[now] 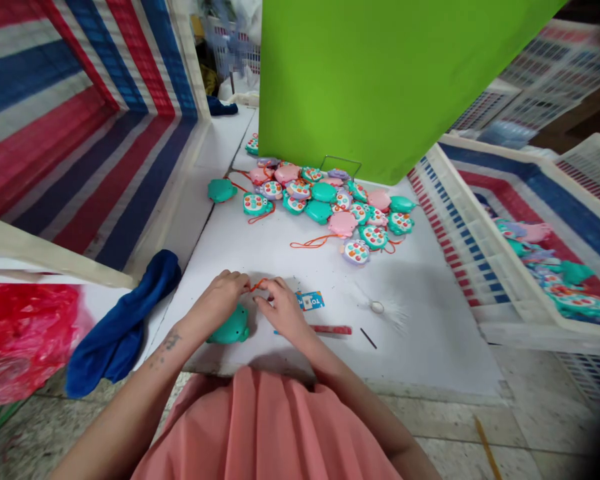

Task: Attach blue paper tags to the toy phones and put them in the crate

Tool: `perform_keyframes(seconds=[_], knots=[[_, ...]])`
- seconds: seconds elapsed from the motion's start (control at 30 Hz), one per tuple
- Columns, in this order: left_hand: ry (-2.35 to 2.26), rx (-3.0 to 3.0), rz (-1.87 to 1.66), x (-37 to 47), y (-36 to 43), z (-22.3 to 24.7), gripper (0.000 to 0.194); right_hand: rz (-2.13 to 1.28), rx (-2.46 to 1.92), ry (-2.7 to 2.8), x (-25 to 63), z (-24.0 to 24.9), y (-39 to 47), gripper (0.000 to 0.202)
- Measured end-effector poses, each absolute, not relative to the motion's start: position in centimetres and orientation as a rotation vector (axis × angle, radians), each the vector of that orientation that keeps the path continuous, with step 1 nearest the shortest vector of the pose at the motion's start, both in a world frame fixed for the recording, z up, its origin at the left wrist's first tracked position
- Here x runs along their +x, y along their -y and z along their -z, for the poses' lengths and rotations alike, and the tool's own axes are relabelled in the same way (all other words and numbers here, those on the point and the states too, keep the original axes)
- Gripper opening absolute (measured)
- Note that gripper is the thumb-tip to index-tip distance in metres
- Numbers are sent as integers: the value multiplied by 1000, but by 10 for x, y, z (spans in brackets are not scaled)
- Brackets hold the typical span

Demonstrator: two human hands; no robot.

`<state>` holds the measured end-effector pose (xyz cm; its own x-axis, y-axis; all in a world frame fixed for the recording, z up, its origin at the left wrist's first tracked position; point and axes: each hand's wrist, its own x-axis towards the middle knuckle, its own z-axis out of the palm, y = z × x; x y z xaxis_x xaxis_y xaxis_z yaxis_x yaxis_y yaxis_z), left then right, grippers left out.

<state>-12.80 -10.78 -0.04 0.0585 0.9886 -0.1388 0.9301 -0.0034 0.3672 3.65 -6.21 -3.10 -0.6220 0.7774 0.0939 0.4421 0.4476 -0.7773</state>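
Between my two hands runs a short orange cord (259, 285) above the near part of the white table. The fingers of my left hand (229, 291) pinch one end of it, and those of my right hand (279, 301) pinch the other. Under my left wrist lies a teal animal-shaped toy (234, 327), its back up and partly hidden by the forearm. Whether the cord is tied to this toy cannot be seen. Just right of my right hand is a blue printed card (311, 301). A red strip-like tool (333, 330) lies partly behind my right forearm.
Several teal, pink and purple toys with orange cords, such as a pink one (343, 224), crowd the table's back before a green panel (380, 87). White threads (387, 312) and a dark stick (369, 338) lie right. Striped-lined crates (520, 193) flank the table; a blue cloth (125, 327) lies left.
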Motion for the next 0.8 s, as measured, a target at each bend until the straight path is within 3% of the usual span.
perform_keyframes(seconds=[0.13,0.33,0.57,0.8], knots=[[-1882,2012,-361,-127,105,-1,16,-1150,-1000,2163,37,27,46,3],[-1960,2075,-435,-122,105,-9,15,-979,-986,2070,44,14,40,15],[-1912,1935,-635,-109,103,-26,11,-1424,-859,1995,41,26,38,11],[-1911,1893,-708,-110,109,-16,10,-1487,-896,1997,49,30,35,10]])
